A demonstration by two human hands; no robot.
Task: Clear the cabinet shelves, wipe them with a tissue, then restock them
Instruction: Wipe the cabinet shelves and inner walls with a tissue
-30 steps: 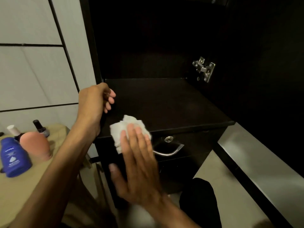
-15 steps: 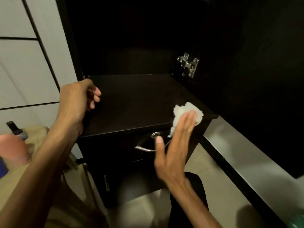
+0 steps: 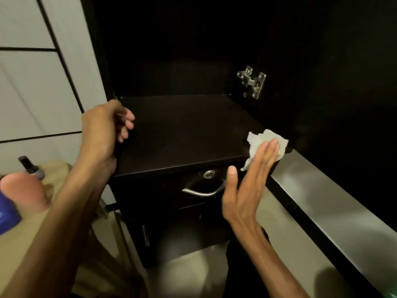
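No writing can be read: the blue bottle at 9 o'clock is cut off by the left edge and its label is out of view. Beside it a pink thing is blurred, and a small dark bottle stands behind it on a tan surface. The cabinet's upper interior is too dark to make out; only a metal hinge shows at 1 o'clock. The shelf at centre is bare apart from the tissue, which lies crumpled at its front right corner, about 3 o'clock. The right hand reaches up from 5 o'clock with fingers straight and together, fingertips pressing the tissue, thumb spread apart. The left hand comes from 8 o'clock, curled round the cabinet's left front edge. Below the shelf a drawer carries a lock and a curved handle.
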